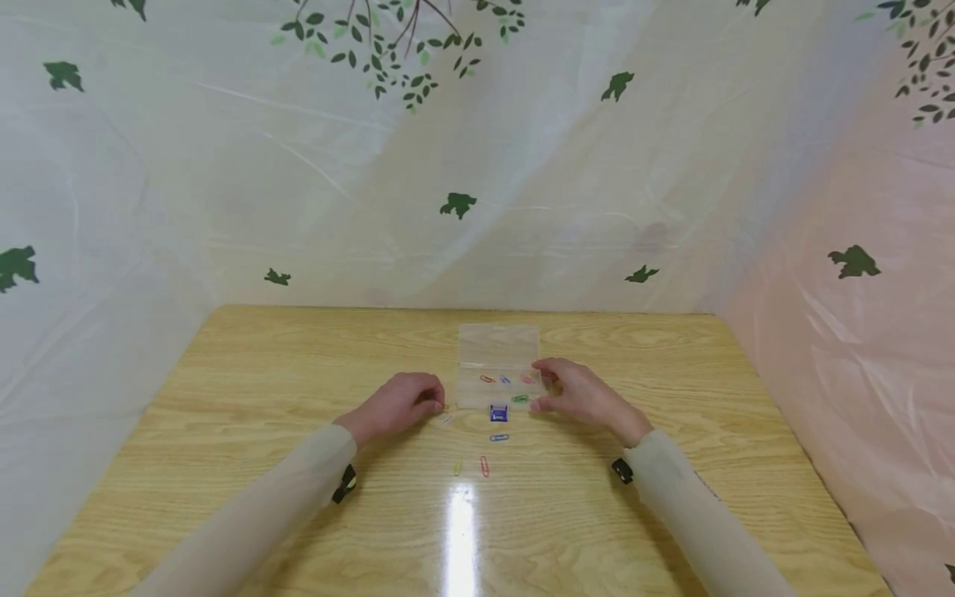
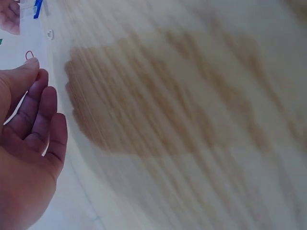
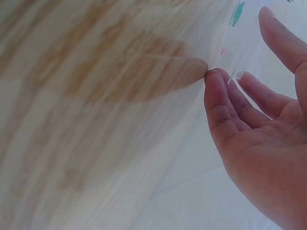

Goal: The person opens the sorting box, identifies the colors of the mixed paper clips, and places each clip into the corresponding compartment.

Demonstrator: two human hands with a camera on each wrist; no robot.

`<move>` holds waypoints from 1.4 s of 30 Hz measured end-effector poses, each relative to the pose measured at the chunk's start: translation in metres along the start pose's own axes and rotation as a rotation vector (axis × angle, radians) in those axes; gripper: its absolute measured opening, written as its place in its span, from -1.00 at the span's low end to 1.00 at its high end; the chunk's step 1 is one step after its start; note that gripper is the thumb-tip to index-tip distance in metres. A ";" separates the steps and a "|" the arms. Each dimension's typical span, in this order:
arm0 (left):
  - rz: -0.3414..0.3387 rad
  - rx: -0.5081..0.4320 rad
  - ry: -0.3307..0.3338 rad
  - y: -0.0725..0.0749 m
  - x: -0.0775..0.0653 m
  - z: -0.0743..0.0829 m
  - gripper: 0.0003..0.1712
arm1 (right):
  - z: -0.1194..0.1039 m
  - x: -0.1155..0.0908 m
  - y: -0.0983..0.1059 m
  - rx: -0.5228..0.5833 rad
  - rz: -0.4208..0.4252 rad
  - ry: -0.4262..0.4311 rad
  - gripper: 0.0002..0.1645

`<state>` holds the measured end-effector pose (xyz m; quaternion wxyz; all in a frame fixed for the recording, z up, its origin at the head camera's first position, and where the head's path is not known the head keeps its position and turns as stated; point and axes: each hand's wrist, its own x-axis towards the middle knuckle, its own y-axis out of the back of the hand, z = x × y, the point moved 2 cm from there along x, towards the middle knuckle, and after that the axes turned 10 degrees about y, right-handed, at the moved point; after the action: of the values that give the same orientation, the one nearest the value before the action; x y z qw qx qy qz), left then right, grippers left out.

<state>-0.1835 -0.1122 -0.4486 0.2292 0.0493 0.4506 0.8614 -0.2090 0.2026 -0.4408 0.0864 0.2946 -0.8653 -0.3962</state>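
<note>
A clear plastic box (image 1: 472, 396) lies with its lid (image 1: 498, 344) folded back, away from me. Inside are a red paper clip (image 1: 487, 378), a blue one (image 1: 505, 379), a pink one (image 1: 526, 379) and a green one (image 1: 520, 399). At the box's left, my left hand (image 1: 399, 405) pinches a reddish-orange paper clip (image 2: 29, 55) between thumb and forefinger; only its loop shows. My right hand (image 1: 585, 394) rests at the box's right side, thumb and fingers spread apart. In the right wrist view its fingertips (image 3: 214, 76) touch the table beside the box edge.
A blue piece (image 1: 498, 413) sits at the box's front edge. Nearer me on the wooden table (image 1: 298, 514) lie blue (image 1: 499, 437), red (image 1: 485, 466) and yellow (image 1: 458, 468) paper clips. A pale clip (image 1: 447, 419) lies by my left fingertips. Printed sheeting (image 1: 358, 224) surrounds the table.
</note>
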 end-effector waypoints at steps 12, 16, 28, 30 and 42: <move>0.090 -0.099 0.080 0.005 -0.001 0.015 -0.94 | 0.001 0.000 0.001 0.004 0.009 0.000 -0.12; 0.126 -0.101 0.065 0.004 0.000 0.018 -0.96 | 0.002 0.001 0.000 0.003 0.010 0.000 -0.12; 0.223 -0.147 0.019 0.003 0.004 0.027 -0.95 | 0.003 0.002 0.000 0.007 0.013 0.014 -0.15; 0.234 -0.148 0.014 0.002 0.006 0.029 -0.94 | 0.004 0.002 0.000 0.009 0.016 0.018 -0.16; 0.271 -0.179 0.022 -0.003 0.021 0.038 -0.96 | 0.004 0.003 -0.001 0.007 0.016 0.022 -0.15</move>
<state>-0.1900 -0.0727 -0.4313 0.1094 0.0798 0.3639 0.9215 -0.2121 0.2031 -0.4445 0.0979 0.2923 -0.8681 -0.3891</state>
